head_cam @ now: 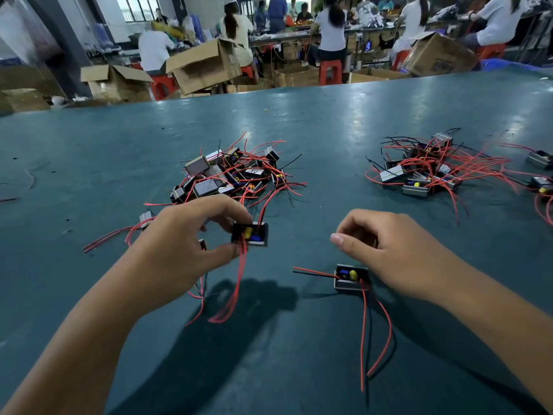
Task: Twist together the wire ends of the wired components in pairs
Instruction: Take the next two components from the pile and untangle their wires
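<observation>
Left hand (182, 244): thumb and curled fingers (236, 214) pinch a small black open-topped box component with a yellow and a blue part inside (250, 233), held above the worktop. Its thin red wires (236, 289) hang below the thumb and trail onto the surface. A second small component (203, 244) shows partly behind the same hand; whether the hand holds it cannot be determined.

Right hand (386, 250): fingers curled loosely, thumb extended toward the left hand, nothing seen in its grasp. Directly below these fingers, apart from them, a matching black box component with yellow and blue parts (352, 278) rests on the dark green worktop (329, 130). Its red and black wires (363, 333) run out toward the left and down toward the near edge.

Beyond the left fingers: a heap of similar components with red leads (230, 175). Beyond and to the right of the right fingers: a second such heap (425, 172). Past the worktop's far edge: cardboard boxes (203, 65) and seated persons.
</observation>
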Demonstrator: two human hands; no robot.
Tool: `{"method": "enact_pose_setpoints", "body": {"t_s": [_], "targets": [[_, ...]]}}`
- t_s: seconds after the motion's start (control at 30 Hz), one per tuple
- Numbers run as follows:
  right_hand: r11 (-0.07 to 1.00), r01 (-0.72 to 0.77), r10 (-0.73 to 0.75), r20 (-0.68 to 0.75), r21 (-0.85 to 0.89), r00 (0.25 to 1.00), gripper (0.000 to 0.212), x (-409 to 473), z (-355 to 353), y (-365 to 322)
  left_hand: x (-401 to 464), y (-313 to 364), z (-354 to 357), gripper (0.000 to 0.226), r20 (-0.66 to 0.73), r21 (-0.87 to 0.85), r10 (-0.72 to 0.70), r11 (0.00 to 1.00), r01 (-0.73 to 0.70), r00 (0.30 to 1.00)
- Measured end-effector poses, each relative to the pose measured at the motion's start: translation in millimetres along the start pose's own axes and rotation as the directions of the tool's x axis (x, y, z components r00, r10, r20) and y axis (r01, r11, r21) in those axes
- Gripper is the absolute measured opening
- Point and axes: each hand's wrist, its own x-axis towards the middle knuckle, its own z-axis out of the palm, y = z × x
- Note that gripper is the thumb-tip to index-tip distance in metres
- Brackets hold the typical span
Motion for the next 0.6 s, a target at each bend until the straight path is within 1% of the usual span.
{"method": "enact_pose_setpoints", "body": {"t_s": [0.1,0.2,0.27,0.33,0.4,0.47,0.53,0.6], "targets": [[0.981,0.07,-0.074,0.016,0.178,0.997,0.026,-7,6,-15,0,8,11,0.036,0.01,-0.087,0.05,0.995,-0.049,0.999],[0.955,0.065,-0.077,0.03,0.288,0.997,0.032,-11,13,-24,0,19,28,0.033,0.031,-0.201,0.089,0.976,-0.081,0.996],[0.931,0.034,-0.063,0.069,0.362,0.996,0.03,-11,16,-28,-1,24,35,0.029,0.044,-0.259,0.112,0.961,-0.096,0.993],[0.904,0.012,-0.057,0.092,0.426,0.994,0.021,-11,16,-31,-1,27,41,0.028,0.024,-0.267,0.125,0.957,-0.114,0.992],[0.857,-0.001,-0.041,0.07,0.516,0.997,0.013,-12,17,-32,-2,30,46,0.035,-0.028,-0.2,0.142,0.969,-0.144,0.99],[0.835,-0.007,-0.014,0.034,0.55,0.999,0.01,-13,18,-32,-2,32,52,0.043,-0.1,-0.024,0.204,0.978,-0.207,0.974],[0.824,-0.015,0.007,0.017,0.566,1.0,0.006,-13,20,-34,-1,35,59,0.039,-0.193,0.172,0.304,0.946,-0.273,0.933],[0.797,-0.025,0.027,0.005,0.603,1.0,0.006,-12,20,-34,0,37,63,0.026,-0.279,0.247,0.377,0.917,-0.314,0.883]]}}
